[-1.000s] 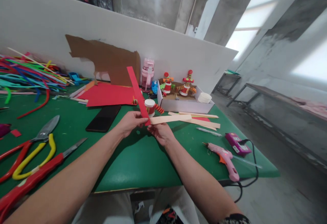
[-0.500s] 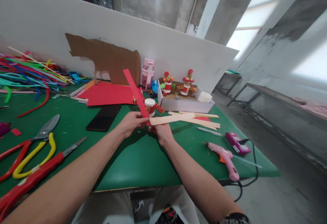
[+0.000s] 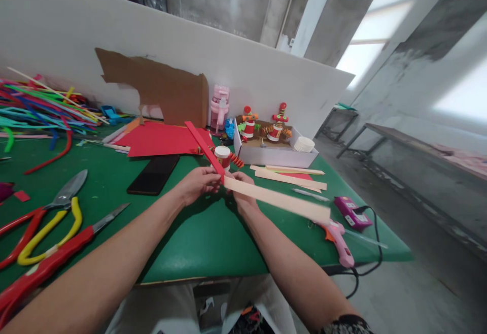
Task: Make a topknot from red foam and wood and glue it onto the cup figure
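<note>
My left hand [image 3: 198,186] pinches the lower end of a red paper strip [image 3: 202,143], which slants up and away to the left. A long cream paper strip [image 3: 279,200] meets that red end at an angle and stretches right, its far end in front of the glue gun. My right hand [image 3: 242,188] is closed at the near end of the cream strip, fingers partly hidden beneath it. Just beyond the hands stands a small red-and-white paper cup [image 3: 222,154] with folded orange-red paper arms [image 3: 236,160].
Pink glue gun [image 3: 340,242], purple box [image 3: 352,212] and cord lie right. Cream strips [image 3: 291,178] lie before a white box [image 3: 276,159] with cup figures. Left are a black phone [image 3: 153,175], red paper [image 3: 163,140], scissors [image 3: 68,192] and pipe cleaners [image 3: 41,103].
The cream strip has swung down and toward me on the right. The red strip's upper end has dipped lower. Both hands stay close together in nearly the same place.
</note>
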Available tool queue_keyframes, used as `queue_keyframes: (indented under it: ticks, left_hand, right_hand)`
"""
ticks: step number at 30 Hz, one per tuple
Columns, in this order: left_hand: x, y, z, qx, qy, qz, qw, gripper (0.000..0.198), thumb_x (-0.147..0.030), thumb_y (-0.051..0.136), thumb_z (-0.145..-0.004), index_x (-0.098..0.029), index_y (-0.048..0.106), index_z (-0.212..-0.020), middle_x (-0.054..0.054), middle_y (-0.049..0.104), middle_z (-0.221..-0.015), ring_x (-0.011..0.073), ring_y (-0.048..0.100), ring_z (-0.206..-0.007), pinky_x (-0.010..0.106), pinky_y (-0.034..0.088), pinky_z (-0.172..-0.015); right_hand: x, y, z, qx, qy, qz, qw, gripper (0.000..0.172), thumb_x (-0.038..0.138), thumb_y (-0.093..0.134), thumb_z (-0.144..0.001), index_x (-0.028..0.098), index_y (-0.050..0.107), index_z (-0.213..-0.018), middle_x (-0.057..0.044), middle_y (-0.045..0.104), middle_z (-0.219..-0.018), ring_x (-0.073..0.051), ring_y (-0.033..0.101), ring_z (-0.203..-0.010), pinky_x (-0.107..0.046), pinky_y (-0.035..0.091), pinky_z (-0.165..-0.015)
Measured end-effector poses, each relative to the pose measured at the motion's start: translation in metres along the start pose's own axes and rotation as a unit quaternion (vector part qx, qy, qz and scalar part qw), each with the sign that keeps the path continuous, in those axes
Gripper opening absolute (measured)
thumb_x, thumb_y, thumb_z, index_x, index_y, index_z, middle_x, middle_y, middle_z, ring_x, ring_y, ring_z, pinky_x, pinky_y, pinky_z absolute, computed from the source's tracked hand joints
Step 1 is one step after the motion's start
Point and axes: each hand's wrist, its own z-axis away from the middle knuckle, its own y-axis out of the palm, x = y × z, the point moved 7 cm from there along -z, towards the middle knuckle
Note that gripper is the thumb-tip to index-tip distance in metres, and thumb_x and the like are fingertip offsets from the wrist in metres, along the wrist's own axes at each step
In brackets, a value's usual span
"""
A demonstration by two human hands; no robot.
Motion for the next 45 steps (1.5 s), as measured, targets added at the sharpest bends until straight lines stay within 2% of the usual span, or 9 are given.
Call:
queue_keyframes:
  ticks: [5,9,11,14,18,22,26,35,45]
  left_hand:
    - [0.001,0.001,0.002,-0.007,-0.013,-0.001,1.0,0.029,-0.035,0.08,-0.06,-0.013,0.068,-0.074,0.003,0.062,-0.063,0.0116,0.054,-0.057,0.025,0.047,-0.055]
    - [0.002,0.0,0.004,-0.018,-0.026,-0.024,0.999,0.028,-0.028,0.082,-0.054,-0.014,0.069,-0.074,0.002,0.065,-0.066,0.0121,0.056,-0.059,0.024,0.046,-0.055]
    - [0.001,0.0,0.005,-0.02,-0.028,-0.025,0.999,0.026,-0.024,0.082,-0.052,-0.014,0.07,-0.073,0.001,0.065,-0.064,0.0127,0.056,-0.059,0.024,0.046,-0.055]
    - [-0.001,-0.001,0.006,-0.03,-0.028,-0.005,0.999,0.022,-0.022,0.082,-0.054,-0.013,0.069,-0.071,0.002,0.067,-0.063,0.0134,0.058,-0.058,0.025,0.048,-0.055]
    - [-0.005,-0.004,0.005,-0.056,-0.015,0.018,0.998,0.022,-0.023,0.083,-0.057,-0.013,0.069,-0.071,0.002,0.067,-0.062,0.0118,0.056,-0.055,0.025,0.048,-0.054]
    - [-0.006,-0.003,0.005,-0.055,-0.001,0.008,0.998,0.027,-0.029,0.085,-0.056,-0.013,0.065,-0.065,0.0,0.06,-0.056,0.0097,0.051,-0.051,0.023,0.043,-0.05]
    - [-0.004,0.004,0.006,-0.02,0.0,-0.036,0.999,0.037,-0.039,0.086,-0.052,-0.014,0.066,-0.07,-0.001,0.059,-0.059,0.0084,0.047,-0.052,0.021,0.037,-0.049]
    - [-0.01,0.005,0.005,0.0,0.064,-0.172,0.983,0.045,-0.056,0.078,-0.058,-0.017,0.059,-0.064,-0.004,0.05,-0.055,0.0087,0.04,-0.051,0.022,0.031,-0.051]
    - [-0.017,0.007,0.004,0.0,0.129,-0.254,0.959,0.04,-0.056,0.064,-0.069,-0.018,0.056,-0.068,-0.003,0.051,-0.061,0.0115,0.042,-0.057,0.023,0.03,-0.056]
  right_hand:
    - [0.023,-0.003,0.004,0.024,-0.103,0.143,0.984,0.032,0.047,0.064,-0.072,0.021,0.055,-0.055,0.003,0.055,-0.051,-0.012,0.048,-0.053,-0.024,0.039,-0.055]
    - [0.042,-0.002,0.012,0.037,-0.171,0.193,0.965,0.031,0.043,0.064,-0.076,0.022,0.054,-0.055,0.003,0.055,-0.055,-0.012,0.049,-0.057,-0.024,0.04,-0.06]
    - [0.041,-0.002,0.01,0.048,-0.157,0.173,0.971,0.035,0.048,0.066,-0.075,0.022,0.054,-0.056,0.004,0.054,-0.054,-0.012,0.048,-0.056,-0.023,0.04,-0.058]
    - [0.029,0.0,0.004,0.08,-0.061,0.057,0.993,0.045,0.063,0.062,-0.075,0.021,0.058,-0.06,0.003,0.054,-0.053,-0.011,0.047,-0.049,-0.023,0.04,-0.052]
    - [0.015,0.009,0.003,0.13,0.042,-0.075,0.988,0.052,0.07,0.063,-0.072,0.018,0.064,-0.065,0.001,0.058,-0.057,-0.011,0.051,-0.051,-0.024,0.045,-0.055]
    - [0.019,0.009,0.004,0.129,-0.012,-0.062,0.99,0.037,0.054,0.075,-0.064,0.017,0.069,-0.069,0.002,0.06,-0.06,-0.01,0.052,-0.056,-0.024,0.047,-0.06]
    - [0.02,0.0,0.0,0.079,-0.043,-0.03,0.995,0.028,0.046,0.07,-0.07,0.018,0.071,-0.071,0.003,0.059,-0.058,-0.012,0.052,-0.056,-0.025,0.047,-0.059]
    - [0.024,-0.001,0.0,0.084,-0.036,-0.043,0.995,0.023,0.043,0.067,-0.072,0.02,0.069,-0.074,0.002,0.063,-0.06,-0.013,0.055,-0.055,-0.026,0.049,-0.058]
    - [0.019,-0.002,-0.003,0.067,-0.019,-0.065,0.995,0.021,0.04,0.07,-0.071,0.018,0.07,-0.072,0.003,0.062,-0.06,-0.012,0.054,-0.056,-0.025,0.05,-0.061]
